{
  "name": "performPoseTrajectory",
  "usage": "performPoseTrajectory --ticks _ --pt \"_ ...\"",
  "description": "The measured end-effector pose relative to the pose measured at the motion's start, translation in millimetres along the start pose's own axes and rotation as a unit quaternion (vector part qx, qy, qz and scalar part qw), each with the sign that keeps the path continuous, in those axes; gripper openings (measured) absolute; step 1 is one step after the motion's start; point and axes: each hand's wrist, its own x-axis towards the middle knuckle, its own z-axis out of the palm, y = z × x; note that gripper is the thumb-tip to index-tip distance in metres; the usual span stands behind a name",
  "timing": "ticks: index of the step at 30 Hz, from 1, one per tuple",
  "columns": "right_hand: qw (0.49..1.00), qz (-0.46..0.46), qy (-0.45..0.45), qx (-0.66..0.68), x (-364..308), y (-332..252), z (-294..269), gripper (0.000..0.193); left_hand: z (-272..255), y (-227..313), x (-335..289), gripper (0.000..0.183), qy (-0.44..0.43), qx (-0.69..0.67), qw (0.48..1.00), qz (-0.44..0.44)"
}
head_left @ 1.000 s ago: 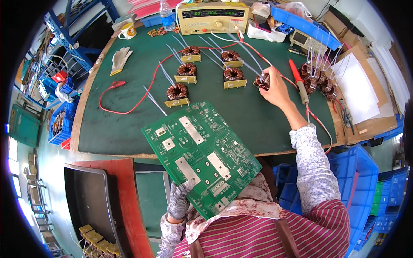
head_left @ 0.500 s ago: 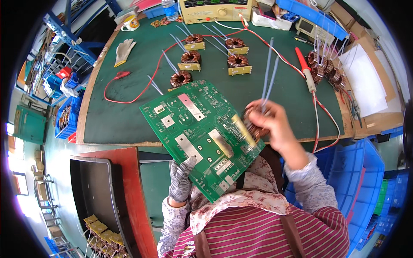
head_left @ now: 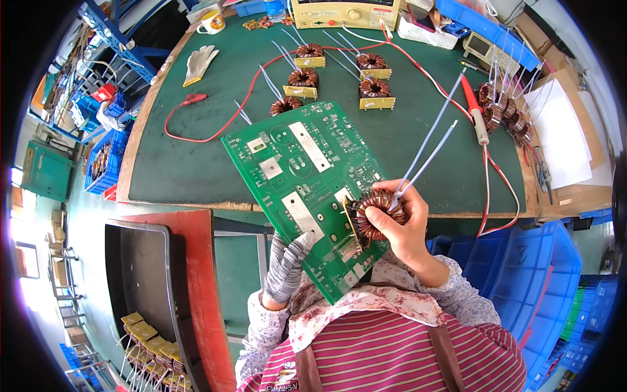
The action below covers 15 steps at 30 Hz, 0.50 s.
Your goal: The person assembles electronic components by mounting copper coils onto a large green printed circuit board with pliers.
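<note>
A large green circuit board is held tilted over the bench's front edge. My left hand, in a grey striped glove, grips its lower left edge, the thumb lying on a silver pad. Bare, my right hand is closed round a copper-wound toroidal coil. Two bluish leads rise from that coil toward the upper right. Its small yellow base plate stands edge-on against or just above the board's lower right part; whether they touch I cannot tell.
Several coils on yellow plates stand on the green bench mat. A red-handled probe and loose coils lie at right; a power supply is behind. Below are a black tray and blue crates.
My right hand has brought the coil leftward and down over the board, turning its plate from lying along the right edge to edge-on. The view has shifted slightly.
</note>
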Motion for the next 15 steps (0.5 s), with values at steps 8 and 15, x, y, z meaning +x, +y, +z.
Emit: performPoseTrajectory --ticks 8,15 --pt "0.987 -0.08 0.019 -0.139 -3.5 -9.6 13.6 0.031 10.7 9.2 -1.9 0.038 -0.034 -0.012 0.999 -0.01" --pt "0.944 -0.163 -0.005 -0.286 -1.6 -23.0 29.9 0.04 15.8 13.0 -5.6 0.048 -0.057 0.003 0.998 -0.019"
